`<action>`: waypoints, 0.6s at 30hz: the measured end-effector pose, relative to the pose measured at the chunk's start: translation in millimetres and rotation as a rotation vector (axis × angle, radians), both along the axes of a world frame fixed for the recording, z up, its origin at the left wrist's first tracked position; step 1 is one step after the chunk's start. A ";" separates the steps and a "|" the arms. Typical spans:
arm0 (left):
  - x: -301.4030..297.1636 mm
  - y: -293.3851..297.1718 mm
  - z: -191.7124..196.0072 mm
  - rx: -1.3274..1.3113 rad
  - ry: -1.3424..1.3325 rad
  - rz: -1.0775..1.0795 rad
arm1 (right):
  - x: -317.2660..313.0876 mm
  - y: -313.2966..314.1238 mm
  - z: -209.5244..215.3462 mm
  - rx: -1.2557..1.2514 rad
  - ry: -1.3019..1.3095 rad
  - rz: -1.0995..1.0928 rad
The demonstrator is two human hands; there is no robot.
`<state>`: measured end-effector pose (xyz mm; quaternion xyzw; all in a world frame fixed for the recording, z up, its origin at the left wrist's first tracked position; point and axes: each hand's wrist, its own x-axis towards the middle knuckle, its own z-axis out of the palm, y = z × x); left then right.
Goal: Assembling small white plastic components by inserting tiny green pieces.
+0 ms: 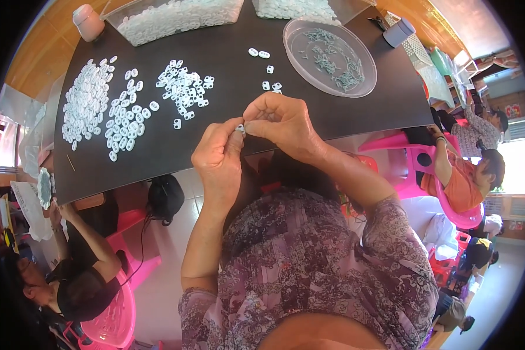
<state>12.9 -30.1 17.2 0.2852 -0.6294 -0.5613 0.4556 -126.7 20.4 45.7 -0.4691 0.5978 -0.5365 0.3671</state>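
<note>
My left hand (219, 149) pinches a small white plastic piece (240, 128) between thumb and fingertips, just over the table's near edge. My right hand (283, 123) meets it there, its thumb and forefinger pressed together beside the piece; whatever they hold is too small to make out. Beyond my hands lie a few loose white pieces (266, 86) and two white ovals (259, 53). A heap of small squarish white pieces (184, 84) is to the left. A round clear tray (372, 79) at the right holds many slender grey-green bits (347, 76).
Farther left spread white ovals with holes (125, 125) and a denser pile (86, 102). Clear bins (181, 23) of white parts stand at the back of the dark table (216, 169). A pink jar (88, 22) and a grey cup (399, 32) flank them. People sit on both sides.
</note>
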 end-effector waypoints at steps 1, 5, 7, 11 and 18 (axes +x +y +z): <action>1.1 -0.2 -1.3 -0.049 -0.055 0.014 | 1.2 0.0 -1.0 0.003 0.014 -0.002; 2.8 0.2 -3.6 -0.061 -0.101 0.025 | 5.8 0.0 -2.1 0.047 0.040 -0.013; 2.7 -0.4 -1.8 0.023 -0.053 0.002 | 5.7 -0.2 -3.8 0.024 0.030 -0.010; 2.0 -2.9 -3.2 0.261 0.039 -0.023 | 4.9 -1.2 -8.2 -0.031 -0.056 0.009; 1.3 -5.3 -5.8 0.266 0.032 -0.004 | 2.1 -1.9 -12.3 0.046 0.020 0.024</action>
